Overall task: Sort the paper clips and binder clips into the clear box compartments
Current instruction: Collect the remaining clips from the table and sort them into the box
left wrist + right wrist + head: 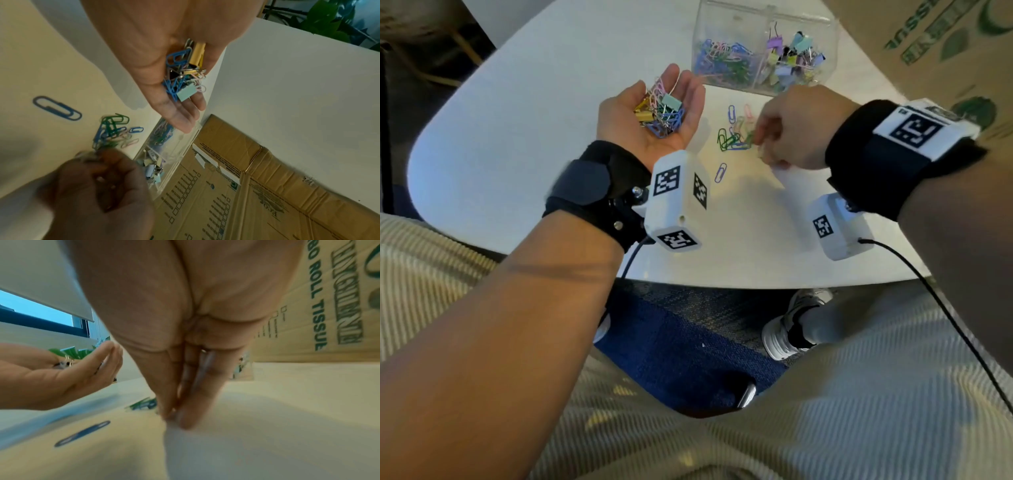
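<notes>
My left hand (654, 113) lies flat and wide, full of mixed clips (659, 109). My right hand (796, 128) pinches at paper clips (734, 137) near the clear box (763, 44). If I tip, they spill.

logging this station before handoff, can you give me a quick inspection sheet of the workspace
surface: white table, rounded corner, lit unevenly
job's things: clear box, paper clips in its left compartment, binder clips in its right; loose paper clips on the table; a lone blue clip apart from them
clutter: cardboard carton beside the box
hands: left hand palm up, cupping mixed clips; right hand fingertips down at the loose clips, grasp blurred
cables: black cable from the right wrist camera
surroundings: blue carpet, plant, window
</notes>
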`<state>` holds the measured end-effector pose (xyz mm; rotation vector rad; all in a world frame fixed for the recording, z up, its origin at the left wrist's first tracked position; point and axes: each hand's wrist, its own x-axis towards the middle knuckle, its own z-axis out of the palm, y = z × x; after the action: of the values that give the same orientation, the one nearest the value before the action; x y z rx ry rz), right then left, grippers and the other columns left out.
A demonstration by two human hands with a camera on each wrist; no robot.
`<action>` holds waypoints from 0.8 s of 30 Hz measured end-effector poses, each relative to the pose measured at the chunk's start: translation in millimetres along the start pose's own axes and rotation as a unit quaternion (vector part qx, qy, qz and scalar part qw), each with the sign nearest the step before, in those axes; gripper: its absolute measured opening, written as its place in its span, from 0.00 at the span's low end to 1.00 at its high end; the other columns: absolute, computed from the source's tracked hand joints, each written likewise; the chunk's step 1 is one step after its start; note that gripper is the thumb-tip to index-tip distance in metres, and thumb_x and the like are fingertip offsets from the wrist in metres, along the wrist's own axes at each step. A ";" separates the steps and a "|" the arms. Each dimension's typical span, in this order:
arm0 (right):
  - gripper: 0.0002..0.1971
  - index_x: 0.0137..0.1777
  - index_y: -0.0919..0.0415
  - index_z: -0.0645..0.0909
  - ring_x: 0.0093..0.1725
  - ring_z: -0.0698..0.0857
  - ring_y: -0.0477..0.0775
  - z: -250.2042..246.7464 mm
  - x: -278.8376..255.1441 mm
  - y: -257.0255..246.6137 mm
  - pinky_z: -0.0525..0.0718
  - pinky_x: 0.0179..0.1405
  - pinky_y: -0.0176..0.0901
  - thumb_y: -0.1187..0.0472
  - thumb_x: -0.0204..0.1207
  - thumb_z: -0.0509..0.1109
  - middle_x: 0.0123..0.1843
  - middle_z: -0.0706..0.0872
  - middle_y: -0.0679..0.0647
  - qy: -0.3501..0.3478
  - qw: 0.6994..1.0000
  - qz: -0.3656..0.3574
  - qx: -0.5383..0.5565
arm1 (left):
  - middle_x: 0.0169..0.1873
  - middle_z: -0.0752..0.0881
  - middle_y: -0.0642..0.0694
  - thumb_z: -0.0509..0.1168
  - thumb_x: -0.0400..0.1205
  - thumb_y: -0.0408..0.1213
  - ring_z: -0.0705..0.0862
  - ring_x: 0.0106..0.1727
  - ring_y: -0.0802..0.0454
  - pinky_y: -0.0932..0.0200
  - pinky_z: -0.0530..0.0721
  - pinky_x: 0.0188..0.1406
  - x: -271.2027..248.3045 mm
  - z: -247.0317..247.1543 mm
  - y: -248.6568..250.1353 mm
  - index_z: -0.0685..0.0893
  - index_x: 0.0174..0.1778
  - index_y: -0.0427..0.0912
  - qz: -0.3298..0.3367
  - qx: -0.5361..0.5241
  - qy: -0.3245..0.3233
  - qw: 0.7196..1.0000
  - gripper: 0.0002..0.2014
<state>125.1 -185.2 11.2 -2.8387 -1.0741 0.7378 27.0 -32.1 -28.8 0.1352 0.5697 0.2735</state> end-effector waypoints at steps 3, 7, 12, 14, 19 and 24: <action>0.07 0.50 0.53 0.83 0.46 0.80 0.53 -0.4 5.7 -6.0 0.73 0.36 0.40 0.59 0.73 0.73 0.39 0.80 0.43 0.013 0.998 -0.024 0.056 | 0.37 0.86 0.31 0.49 0.88 0.40 0.87 0.36 0.37 0.46 0.87 0.44 -3.7 -5.4 2.9 0.84 0.43 0.24 -0.003 0.019 -0.001 1.000 0.25; 0.42 0.69 0.49 0.71 0.59 0.78 0.61 0.3 5.8 -4.8 0.78 0.53 0.48 0.33 0.58 0.79 0.65 0.76 0.57 0.033 0.999 0.002 0.017 | 0.37 0.87 0.31 0.51 0.87 0.40 0.88 0.34 0.37 0.46 0.88 0.43 -7.1 -13.9 12.8 0.85 0.44 0.24 0.007 0.009 0.006 1.000 0.24; 0.59 0.82 0.45 0.56 0.76 0.68 0.70 10.3 14.7 -18.4 0.72 0.73 0.58 0.26 0.52 0.77 0.80 0.65 0.62 -0.017 0.997 0.006 -0.074 | 0.37 0.87 0.32 0.50 0.88 0.41 0.88 0.34 0.38 0.47 0.88 0.44 -6.6 -14.0 2.3 0.84 0.47 0.25 0.001 0.024 0.012 1.000 0.23; 0.43 0.76 0.49 0.70 0.70 0.75 0.64 8.2 21.4 -21.7 0.75 0.65 0.50 0.36 0.62 0.79 0.73 0.75 0.59 0.009 0.998 -0.025 -0.063 | 0.37 0.87 0.32 0.50 0.88 0.41 0.88 0.34 0.38 0.46 0.88 0.43 -6.5 -13.5 -2.5 0.84 0.47 0.25 -0.005 0.024 0.014 1.000 0.24; 0.16 0.58 0.54 0.87 0.53 0.82 0.54 2.3 30.8 -17.9 0.72 0.49 0.38 0.57 0.70 0.80 0.55 0.88 0.53 0.054 0.998 -0.029 0.015 | 0.37 0.87 0.33 0.50 0.88 0.41 0.87 0.37 0.39 0.48 0.88 0.44 -8.9 -15.5 -3.0 0.84 0.47 0.26 -0.010 0.022 0.016 1.000 0.23; 0.06 0.43 0.56 0.90 0.34 0.88 0.42 2.8 31.9 -10.0 0.84 0.39 0.31 0.65 0.67 0.80 0.37 0.90 0.49 0.060 0.985 0.005 0.161 | 0.41 0.88 0.33 0.50 0.88 0.42 0.88 0.43 0.39 0.47 0.87 0.47 -11.3 -17.3 -7.8 0.84 0.51 0.27 -0.018 0.030 -0.003 0.999 0.22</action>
<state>138.5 -157.9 -3.1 -2.5792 -0.8374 0.6622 10.1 -41.9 -39.0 0.1844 0.5738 0.2217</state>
